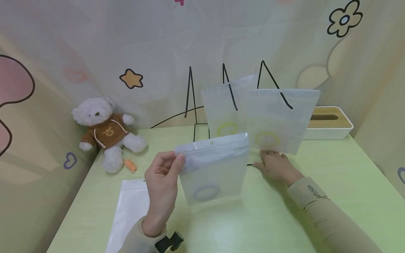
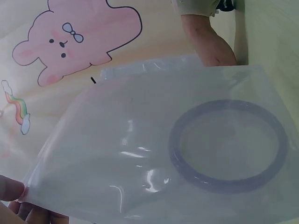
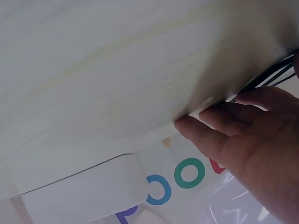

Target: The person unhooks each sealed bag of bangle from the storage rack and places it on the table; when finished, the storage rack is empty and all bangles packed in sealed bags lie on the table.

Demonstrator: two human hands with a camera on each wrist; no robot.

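Note:
My left hand (image 1: pixel 162 186) pinches the upper left corner of a frosted zip bag (image 1: pixel 215 165), thumb in front. A purple ring (image 2: pixel 229 147) shows through its lower part. Two more frosted bags hang on a black wire rack (image 1: pixel 190 91): a rear bag (image 1: pixel 218 105) and a front bag (image 1: pixel 278 119), each with a yellow ring low inside. Beneath the front bag, my right hand (image 1: pixel 275 167) rests on the table beside the rack's base, fingers stretched forward. In the right wrist view its fingertips touch the tabletop close to black wires (image 3: pixel 275 72).
A white plush bear (image 1: pixel 107 131) in a brown hoodie sits back left, with a small orange item (image 1: pixel 130 165) near its foot. A white bag (image 1: pixel 129 211) lies flat at front left. Back right stands a tissue box (image 1: pixel 332 133) with a wooden lid.

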